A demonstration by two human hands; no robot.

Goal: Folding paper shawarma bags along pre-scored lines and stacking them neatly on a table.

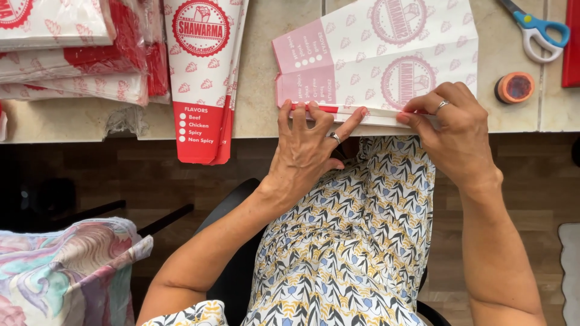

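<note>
Both hands press flat, no pinch: left hand (305,142) has fingers spread on the folded edge of the paper sheet (386,60), right hand (453,133) presses the same fold with its fingertips at 3 o'clock. Sheet lies at the desk (260,115) front edge, 12 o'clock from the body. Fold looks creased, apparently not yet sealed. Finished cone sleeve (202,78) and stack (72,54) at 10 o'clock. Thin matte printed paper; scissors (538,30), tape roll (515,87) at 2 o'clock.

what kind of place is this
Probably a home or small-shop worktable for folding food wrappers: printed paper sleeves stacked on a tiled counter, scissors, both hands pressing a fold.
</note>
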